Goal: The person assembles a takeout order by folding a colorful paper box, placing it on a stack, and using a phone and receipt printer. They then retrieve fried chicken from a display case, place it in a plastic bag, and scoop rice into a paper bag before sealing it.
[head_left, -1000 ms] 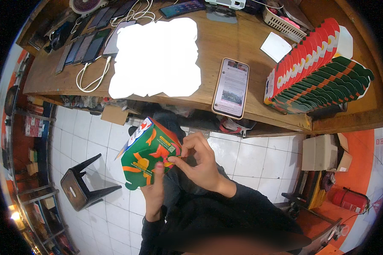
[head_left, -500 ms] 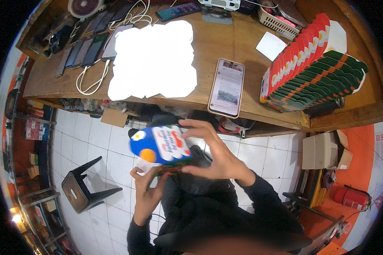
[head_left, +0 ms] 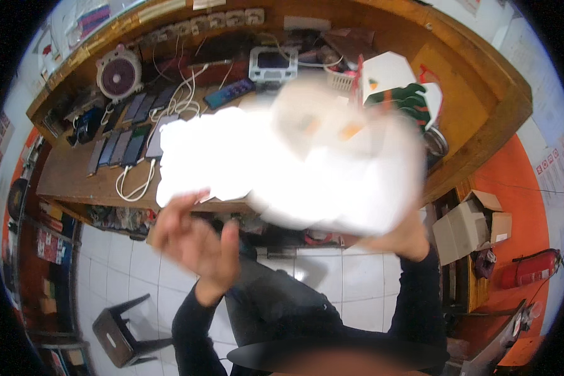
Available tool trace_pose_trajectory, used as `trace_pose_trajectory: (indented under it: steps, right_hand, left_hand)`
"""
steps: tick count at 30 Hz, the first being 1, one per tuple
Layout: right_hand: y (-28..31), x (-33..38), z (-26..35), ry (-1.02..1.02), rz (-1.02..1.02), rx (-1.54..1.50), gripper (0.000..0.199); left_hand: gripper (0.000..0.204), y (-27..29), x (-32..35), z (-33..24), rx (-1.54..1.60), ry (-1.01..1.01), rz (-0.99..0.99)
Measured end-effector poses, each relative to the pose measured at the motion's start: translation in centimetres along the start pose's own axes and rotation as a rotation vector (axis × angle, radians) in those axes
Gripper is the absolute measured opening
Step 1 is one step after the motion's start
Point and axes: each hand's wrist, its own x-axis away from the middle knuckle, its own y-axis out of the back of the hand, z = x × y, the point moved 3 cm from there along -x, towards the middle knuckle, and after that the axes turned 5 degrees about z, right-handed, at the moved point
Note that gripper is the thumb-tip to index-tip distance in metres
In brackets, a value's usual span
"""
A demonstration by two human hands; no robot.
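A carton box [head_left: 338, 163], blurred by motion and showing a white face with small orange marks, is lifted high in front of the wooden desk [head_left: 75, 182]. My right hand [head_left: 412, 241] grips it from below at its lower right corner. To the lower left of the box my left hand [head_left: 194, 241] hangs free, palm up and fingers spread, holding nothing. Both forearms wear dark sleeves. The box hides the middle of the desk.
On the desk lie a glaring white sheet [head_left: 194, 156], a row of phones [head_left: 128, 135] on cables, a small round fan [head_left: 119, 76] and folded cartons [head_left: 395, 81]. A dark stool [head_left: 116, 329], cardboard boxes [head_left: 470, 225] and a red fire extinguisher [head_left: 532, 266] stand on the floor.
The carton went from my lap, held in both hands, up toward the camera. My left hand has let go of it. The view has tilted up to the back of the desk.
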Motion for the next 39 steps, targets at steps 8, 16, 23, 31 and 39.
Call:
trace_pose_trajectory:
  steps: [8, 16, 23, 31, 39]
  right_hand:
    - [12.4, -7.5, -9.2, -0.175, -0.458, -0.323, 0.072]
    - [8.9, -2.0, -14.6, -0.293, -0.073, -0.245, 0.096]
    - [9.0, -4.8, -14.7, -0.153, -0.287, -0.662, 0.077]
    - [5.4, -3.3, -15.5, -0.392, -0.447, -0.927, 0.056]
    - [3.7, -2.6, -14.9, -0.319, -0.600, -0.891, 0.056]
  left_hand:
    - [0.061, -16.7, -5.6, 6.2, -0.244, 0.044, 0.528]
    - [0.068, -17.3, -5.0, 8.8, -0.282, -0.027, 0.588]
    - [0.094, -20.6, -10.5, 12.1, 0.553, 0.522, 0.238]
    - [0.057, -22.2, -9.0, 11.5, 0.118, 0.507, 0.471]
    - [0.046, -22.1, -6.1, 12.8, 0.591, 0.655, 0.265]
